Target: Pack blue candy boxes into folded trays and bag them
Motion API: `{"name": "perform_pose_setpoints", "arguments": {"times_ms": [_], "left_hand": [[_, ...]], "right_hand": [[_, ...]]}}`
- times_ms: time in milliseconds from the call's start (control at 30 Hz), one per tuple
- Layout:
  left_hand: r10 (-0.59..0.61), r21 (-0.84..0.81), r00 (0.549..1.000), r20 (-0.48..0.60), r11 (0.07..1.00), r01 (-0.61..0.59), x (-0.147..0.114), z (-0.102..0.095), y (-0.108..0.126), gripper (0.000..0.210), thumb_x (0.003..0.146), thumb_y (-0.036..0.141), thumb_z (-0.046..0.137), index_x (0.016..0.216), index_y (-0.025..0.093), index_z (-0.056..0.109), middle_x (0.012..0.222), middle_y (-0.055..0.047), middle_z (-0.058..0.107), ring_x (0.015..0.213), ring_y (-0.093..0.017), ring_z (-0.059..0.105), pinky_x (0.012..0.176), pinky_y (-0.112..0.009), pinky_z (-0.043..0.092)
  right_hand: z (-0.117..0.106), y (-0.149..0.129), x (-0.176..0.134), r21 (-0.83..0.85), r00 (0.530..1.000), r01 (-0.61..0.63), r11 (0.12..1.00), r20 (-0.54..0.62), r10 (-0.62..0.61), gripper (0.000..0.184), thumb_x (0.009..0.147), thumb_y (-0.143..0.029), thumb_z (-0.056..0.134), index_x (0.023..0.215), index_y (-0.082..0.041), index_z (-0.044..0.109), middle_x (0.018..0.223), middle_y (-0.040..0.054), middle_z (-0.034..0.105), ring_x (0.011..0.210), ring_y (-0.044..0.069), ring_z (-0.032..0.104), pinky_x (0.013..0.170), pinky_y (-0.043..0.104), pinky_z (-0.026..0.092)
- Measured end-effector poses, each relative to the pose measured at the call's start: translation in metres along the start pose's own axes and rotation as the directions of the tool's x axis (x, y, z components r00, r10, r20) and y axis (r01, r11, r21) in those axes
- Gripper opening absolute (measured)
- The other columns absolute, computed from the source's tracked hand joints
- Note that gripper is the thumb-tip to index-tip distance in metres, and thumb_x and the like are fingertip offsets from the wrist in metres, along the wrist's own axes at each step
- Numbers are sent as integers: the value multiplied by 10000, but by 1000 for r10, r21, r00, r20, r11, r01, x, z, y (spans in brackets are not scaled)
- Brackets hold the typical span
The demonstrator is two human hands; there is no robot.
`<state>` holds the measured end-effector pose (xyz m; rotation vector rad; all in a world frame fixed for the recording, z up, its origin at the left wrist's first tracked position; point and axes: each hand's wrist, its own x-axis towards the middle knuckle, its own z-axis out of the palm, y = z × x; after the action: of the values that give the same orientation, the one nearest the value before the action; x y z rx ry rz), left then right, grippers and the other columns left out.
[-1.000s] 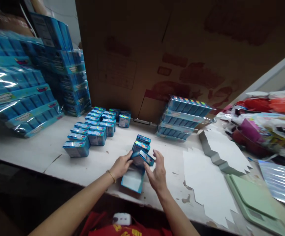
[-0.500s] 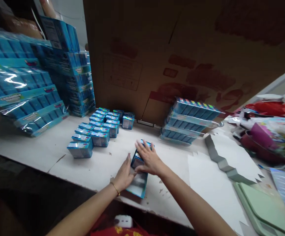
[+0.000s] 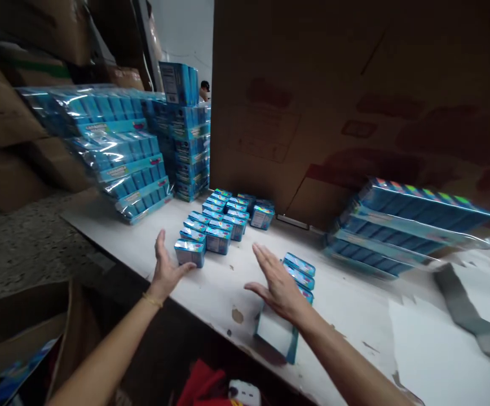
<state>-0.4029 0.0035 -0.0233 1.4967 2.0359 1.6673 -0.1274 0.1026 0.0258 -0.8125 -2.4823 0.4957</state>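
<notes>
My left hand is open at the near end of a group of small blue boxes, thumb and fingers spread around the nearest small blue box. Whether it touches that box I cannot tell. My right hand, also open, hovers by a blue display tray near the table's front edge. Several small boxes stand in the tray's far end, partly hidden by my right hand. The tray's near end shows a bare pale bottom.
Wrapped blue packs are stacked at the left, beside a taller stack. A large cardboard box stands behind the table. More wrapped packs and white card sheets are at the right. A person is far back.
My view has swung left. My left hand has left the tray and reached over to the group of small boxes. My right hand has lifted off the boxes in the tray.
</notes>
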Motion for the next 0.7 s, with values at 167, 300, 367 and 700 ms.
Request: {"name": "perform_pose_setpoints", "arguments": {"times_ms": [167,300,367,700], "left_hand": [[-81,-119,890,449,982,149,45,-14,-51,1198,487,353,766,1359,197,-41,1416,-193,97,1298,-311,118,1028,-493,146],[-49,-210,840,541,959,191,55,-6,-57,1170,544,326,736,1352,215,-103,1402,-185,182,1263,-291,251,1002,-480,236],[-37,-199,854,519,966,163,60,-6,-58,1182,533,317,741,1352,219,-107,1421,-184,113,1275,-301,211,1001,-484,236],[-73,-275,839,539,926,258,64,-13,-56,1083,541,303,733,1361,269,27,1365,-138,299,1175,-301,399,947,-486,345]], "right_hand": [[87,-52,50,583,961,-153,798,-100,257,427,826,-416,427,1205,-223,461,1084,79,580,972,209,556,809,358,466],[146,-61,79,668,908,-323,671,19,418,600,801,-501,419,1277,-140,364,1265,136,441,1146,245,433,922,406,382],[162,-64,89,654,883,-373,658,31,469,642,807,-524,388,1295,-110,325,1310,151,378,1199,245,365,964,410,332],[178,-77,98,651,856,-408,640,29,517,617,839,-539,290,1323,-156,274,1353,108,310,1247,228,285,1001,416,281]]}}
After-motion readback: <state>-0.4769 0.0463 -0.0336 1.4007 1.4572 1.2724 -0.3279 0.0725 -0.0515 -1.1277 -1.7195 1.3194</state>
